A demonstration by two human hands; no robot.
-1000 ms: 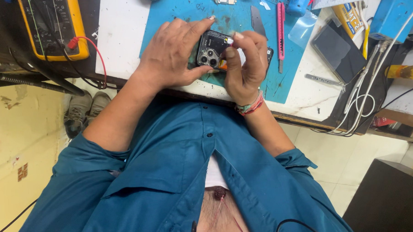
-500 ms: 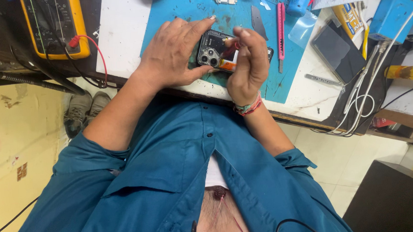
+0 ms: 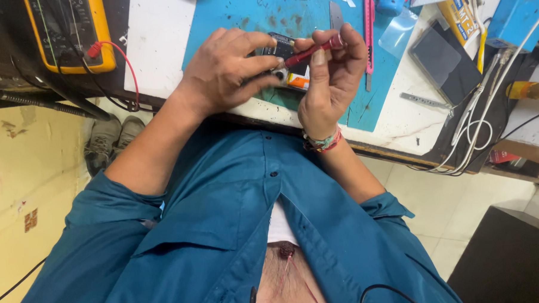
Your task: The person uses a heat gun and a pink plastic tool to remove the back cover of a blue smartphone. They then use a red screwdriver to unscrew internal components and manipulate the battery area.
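Left hand [image 3: 231, 72] grips the phone [image 3: 281, 55] on the blue mat [image 3: 229, 15] near the worktop's front edge; right hand [image 3: 329, 77] pinches a red screwdriver [image 3: 314, 50], long axis pointing left onto it, pink knife [image 3: 369, 31] just beside.

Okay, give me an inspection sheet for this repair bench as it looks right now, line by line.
Surface: white bench top with a blue work mat on it.
Job's things: small dark device held over the mat; thin red tool pointed at it.
Clutter: pink-handled tool, dark flat phone, metal strip, blue box, yellow meter.
Grip: left hand holds the device; right hand pinches the red tool.
Cables: red lead at the meter; white cables over the right edge.
Surroundings: tiled floor, grey shoes under the bench.
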